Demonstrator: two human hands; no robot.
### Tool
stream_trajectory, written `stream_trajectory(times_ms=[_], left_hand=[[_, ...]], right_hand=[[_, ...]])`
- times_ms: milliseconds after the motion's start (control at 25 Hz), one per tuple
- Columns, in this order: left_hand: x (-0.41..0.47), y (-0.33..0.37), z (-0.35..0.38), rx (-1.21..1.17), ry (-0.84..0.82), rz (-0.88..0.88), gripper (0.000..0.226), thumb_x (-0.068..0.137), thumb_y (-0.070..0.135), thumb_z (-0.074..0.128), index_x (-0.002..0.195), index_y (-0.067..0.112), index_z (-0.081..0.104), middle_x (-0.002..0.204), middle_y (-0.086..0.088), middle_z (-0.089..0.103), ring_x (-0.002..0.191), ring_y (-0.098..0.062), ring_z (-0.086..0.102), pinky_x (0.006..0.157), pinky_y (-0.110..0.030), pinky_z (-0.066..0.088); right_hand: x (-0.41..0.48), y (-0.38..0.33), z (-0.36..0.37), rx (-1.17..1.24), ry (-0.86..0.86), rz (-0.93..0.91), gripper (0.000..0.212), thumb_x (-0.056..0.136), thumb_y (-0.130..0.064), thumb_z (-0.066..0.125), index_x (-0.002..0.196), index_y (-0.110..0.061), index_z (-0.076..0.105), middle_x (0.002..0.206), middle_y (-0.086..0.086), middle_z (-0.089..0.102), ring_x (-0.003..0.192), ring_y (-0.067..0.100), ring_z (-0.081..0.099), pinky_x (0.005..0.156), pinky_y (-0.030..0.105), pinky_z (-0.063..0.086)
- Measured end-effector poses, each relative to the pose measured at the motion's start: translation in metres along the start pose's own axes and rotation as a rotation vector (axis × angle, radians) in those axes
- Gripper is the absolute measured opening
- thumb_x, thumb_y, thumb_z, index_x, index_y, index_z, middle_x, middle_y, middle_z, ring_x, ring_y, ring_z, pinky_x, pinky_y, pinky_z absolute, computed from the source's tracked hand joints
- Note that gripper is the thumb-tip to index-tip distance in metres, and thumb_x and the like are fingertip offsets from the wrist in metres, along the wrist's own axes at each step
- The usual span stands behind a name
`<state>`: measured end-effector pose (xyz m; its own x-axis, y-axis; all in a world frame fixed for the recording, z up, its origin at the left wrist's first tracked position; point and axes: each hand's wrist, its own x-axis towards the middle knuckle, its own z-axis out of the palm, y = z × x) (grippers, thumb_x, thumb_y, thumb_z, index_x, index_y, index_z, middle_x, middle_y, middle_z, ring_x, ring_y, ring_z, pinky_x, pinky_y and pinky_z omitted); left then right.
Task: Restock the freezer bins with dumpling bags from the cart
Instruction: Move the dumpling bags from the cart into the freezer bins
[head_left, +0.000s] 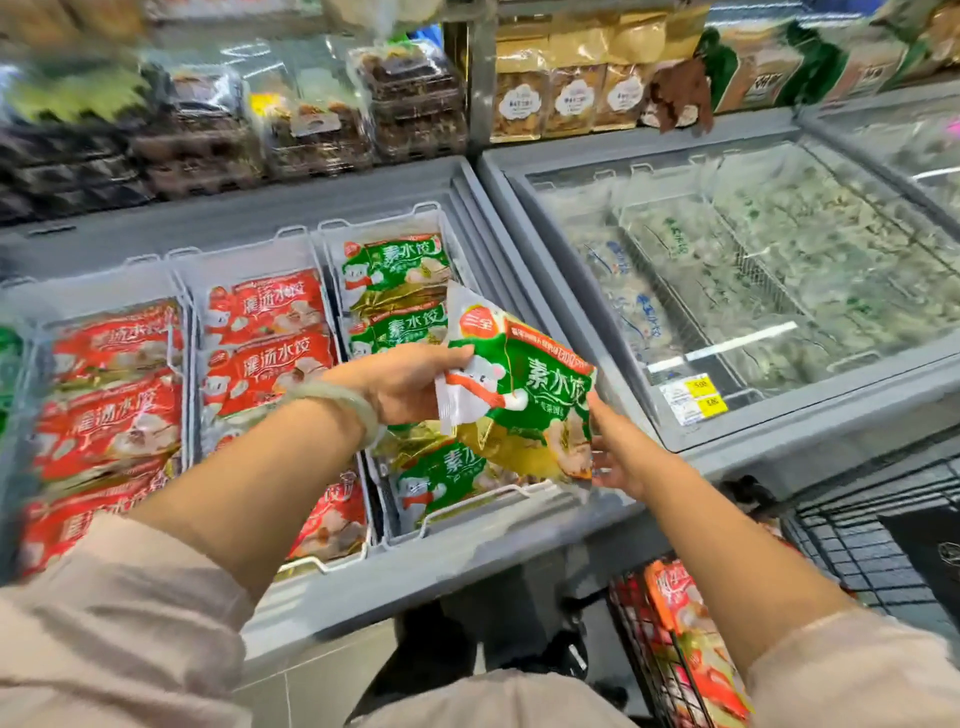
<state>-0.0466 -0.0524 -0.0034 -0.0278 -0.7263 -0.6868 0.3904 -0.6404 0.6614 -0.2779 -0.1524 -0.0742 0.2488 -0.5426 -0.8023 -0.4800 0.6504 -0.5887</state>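
Green and gold, the dumpling bag (524, 395) hangs in both our hands above the front of the rightmost freezer bin (483, 496), which holds matching green bags. Our left hand (410, 382) pinches the bag's upper left edge, thumb on top. Our right hand (621, 449) grips its lower right corner, thumb on the front. Red bags (270, 338) fill the bins to the left. The wire cart (852, 551) stands low at the right.
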Motion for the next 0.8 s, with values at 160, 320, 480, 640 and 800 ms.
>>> stream_trajectory(times_ms=[160, 320, 480, 640, 800], left_hand=[[-0.005, -0.017, -0.064, 0.016, 0.051, -0.004, 0.03, 0.1, 0.028, 0.041, 0.101, 0.009, 0.064, 0.088, -0.004, 0.074, 0.074, -0.014, 0.072, 0.075, -0.031, 0.058], [0.02, -0.055, -0.112, 0.361, 0.26, -0.084, 0.044, 0.097, 0.044, 0.041, 0.097, 0.005, 0.061, 0.076, -0.007, 0.059, 0.067, -0.02, 0.057, 0.061, -0.026, 0.044], [0.051, -0.1, -0.138, 0.435, 0.404, -0.165, 0.038, 0.098, 0.036, 0.044, 0.082, 0.005, 0.059, 0.082, -0.015, 0.057, 0.07, -0.027, 0.053, 0.063, -0.03, 0.042], [0.069, -0.136, -0.125, -0.028, 0.43, -0.222, 0.022, 0.098, 0.005, 0.042, 0.079, 0.01, 0.053, 0.098, -0.02, 0.063, 0.099, -0.03, 0.059, 0.091, -0.043, 0.049], [0.088, -0.149, -0.12, -0.162, 0.395, -0.252, 0.023, 0.098, -0.007, 0.032, 0.096, 0.008, 0.049, 0.092, -0.01, 0.055, 0.106, -0.024, 0.055, 0.101, -0.04, 0.042]], right_hand=[[0.02, -0.012, 0.051, 0.033, 0.062, -0.072, 0.021, 0.095, -0.01, 0.046, 0.077, -0.014, 0.057, 0.066, 0.0, 0.065, 0.056, 0.013, 0.059, 0.053, 0.026, 0.046], [0.035, -0.017, 0.081, -0.039, 0.175, -0.161, 0.026, 0.087, 0.013, 0.046, 0.077, -0.011, 0.05, 0.059, 0.006, 0.06, 0.033, 0.005, 0.055, 0.031, 0.014, 0.038], [0.067, -0.012, 0.104, -0.188, 0.243, -0.199, 0.036, 0.079, 0.016, 0.051, 0.073, -0.02, 0.047, 0.077, 0.009, 0.057, 0.06, 0.019, 0.053, 0.056, 0.027, 0.043], [0.104, 0.011, 0.105, -0.39, 0.308, -0.202, 0.029, 0.083, 0.008, 0.048, 0.077, -0.02, 0.055, 0.09, 0.011, 0.059, 0.073, 0.023, 0.053, 0.061, 0.029, 0.042], [0.116, 0.019, 0.1, -0.56, 0.319, -0.181, 0.027, 0.089, 0.002, 0.049, 0.114, -0.004, 0.059, 0.106, 0.014, 0.061, 0.094, 0.025, 0.056, 0.088, 0.034, 0.046]])
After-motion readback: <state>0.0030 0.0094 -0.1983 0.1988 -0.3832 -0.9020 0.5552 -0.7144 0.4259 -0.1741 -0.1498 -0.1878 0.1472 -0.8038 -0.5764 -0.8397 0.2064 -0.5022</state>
